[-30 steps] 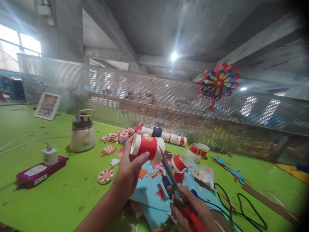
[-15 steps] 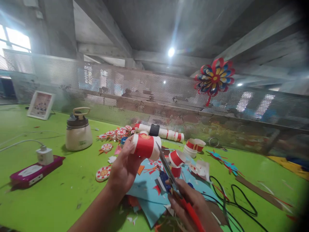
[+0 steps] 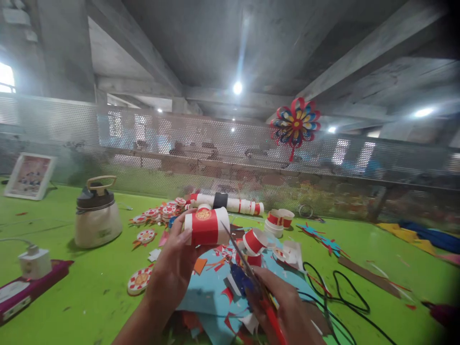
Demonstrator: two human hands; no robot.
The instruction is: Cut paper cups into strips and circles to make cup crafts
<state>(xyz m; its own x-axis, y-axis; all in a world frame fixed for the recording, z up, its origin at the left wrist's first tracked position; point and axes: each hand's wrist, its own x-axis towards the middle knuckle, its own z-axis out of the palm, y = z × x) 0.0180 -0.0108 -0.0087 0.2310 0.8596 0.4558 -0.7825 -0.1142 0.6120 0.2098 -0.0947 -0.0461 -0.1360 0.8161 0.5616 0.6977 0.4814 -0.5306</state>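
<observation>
A red and white paper cup (image 3: 207, 227) lies sideways in my left hand (image 3: 174, 268), its rim facing right. My right hand (image 3: 283, 302) is wrapped round red-handled scissors (image 3: 271, 318), whose blades point up and left to the cup's rim. Whether the blades touch the paper is hard to tell. Below the hands, light blue sheets (image 3: 204, 292) carry orange, red and white scraps. Just behind the scissors lies another red and white cup (image 3: 254, 240), tilted on its side.
Left stand a bottle (image 3: 97, 218), a purple power strip (image 3: 59, 278) and a framed picture (image 3: 30, 176). Decorated paper discs (image 3: 145, 236) lie left of the hands. Black cord (image 3: 336, 297) loops at right. Stacked cups (image 3: 275, 223) and a long cup tube (image 3: 237, 204) are behind.
The view has turned a little to the right and up, so the table items appear shifted left. The cup and scissors stay held, with the blade tips still by the cup's rim.
</observation>
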